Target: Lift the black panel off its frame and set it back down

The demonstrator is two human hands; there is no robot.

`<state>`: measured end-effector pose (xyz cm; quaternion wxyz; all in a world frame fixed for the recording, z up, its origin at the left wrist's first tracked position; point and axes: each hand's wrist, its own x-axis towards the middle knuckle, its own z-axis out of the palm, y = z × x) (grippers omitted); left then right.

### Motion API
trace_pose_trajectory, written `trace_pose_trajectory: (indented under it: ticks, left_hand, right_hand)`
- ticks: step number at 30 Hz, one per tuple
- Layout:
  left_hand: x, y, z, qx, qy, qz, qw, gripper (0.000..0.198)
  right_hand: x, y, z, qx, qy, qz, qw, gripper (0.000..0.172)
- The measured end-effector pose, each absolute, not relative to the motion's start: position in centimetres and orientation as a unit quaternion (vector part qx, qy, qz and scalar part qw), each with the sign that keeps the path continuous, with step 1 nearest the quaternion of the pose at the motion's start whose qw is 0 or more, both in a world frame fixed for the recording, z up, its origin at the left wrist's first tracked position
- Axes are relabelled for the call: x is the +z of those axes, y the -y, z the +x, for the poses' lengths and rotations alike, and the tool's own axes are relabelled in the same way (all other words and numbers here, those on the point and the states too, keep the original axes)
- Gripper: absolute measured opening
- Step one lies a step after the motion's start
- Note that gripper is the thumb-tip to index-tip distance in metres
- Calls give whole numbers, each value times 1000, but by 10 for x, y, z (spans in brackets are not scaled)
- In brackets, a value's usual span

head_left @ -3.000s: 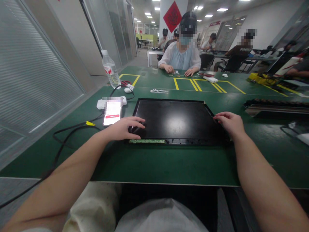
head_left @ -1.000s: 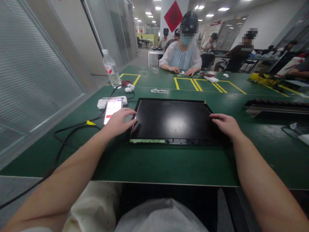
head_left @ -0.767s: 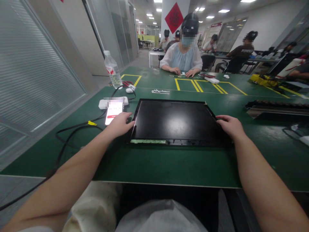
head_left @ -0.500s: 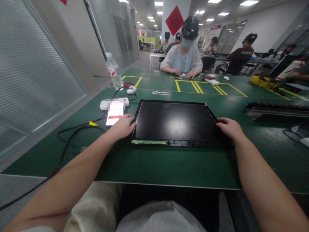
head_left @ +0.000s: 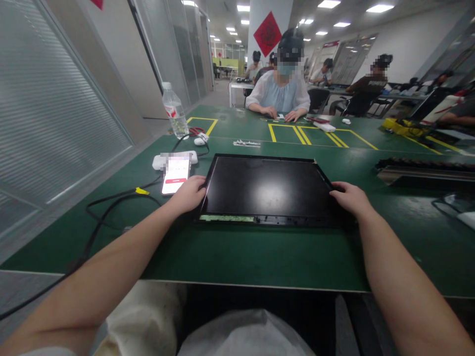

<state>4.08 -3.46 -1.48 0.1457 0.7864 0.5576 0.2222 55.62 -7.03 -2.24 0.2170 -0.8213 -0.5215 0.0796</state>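
Fingers of the bare left hand (head_left: 190,194) and bare right hand (head_left: 351,197) are seen, in the head view, narrowed on the short edges of one glossy black rectangular panel (head_left: 263,188), laid flat between them on the green counter (head_left: 256,257) — long axis left to right, neither hand nearer. One clear plastic bottle (head_left: 175,112) and one lit phone (head_left: 176,174) are counted leftward.

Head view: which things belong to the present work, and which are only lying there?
Likely in the work:
black panel, left hand and right hand at its side edges
green strip at left of its near edge

Apparently just nearby:
phone
water bottle
white pieces farther off
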Motion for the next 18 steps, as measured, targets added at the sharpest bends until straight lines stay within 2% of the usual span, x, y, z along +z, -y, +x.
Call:
trace_pose_trajectory:
  ticks: [3,7,10,14,18]
  left_hand:
    - [-10,40,44,295,-575,733,211,27]
    - [0,52,56,407,-592,558,415,23]
    - [10,60,67,460,-564,421,541,29]
    - [20,68,78,471,-543,340,607,39]
    - [24,70,84,487,-535,303,620,47]
  right_hand:
    - [-23,70,556,77,524,-823,207,52]
    - [-27,68,560,68,530,-817,215,50]
    - [-31,66,563,56,533,-814,221,51]
    - [-35,64,567,46,538,-815,212,54]
    - [-36,63,570,36,546,-808,219,53]
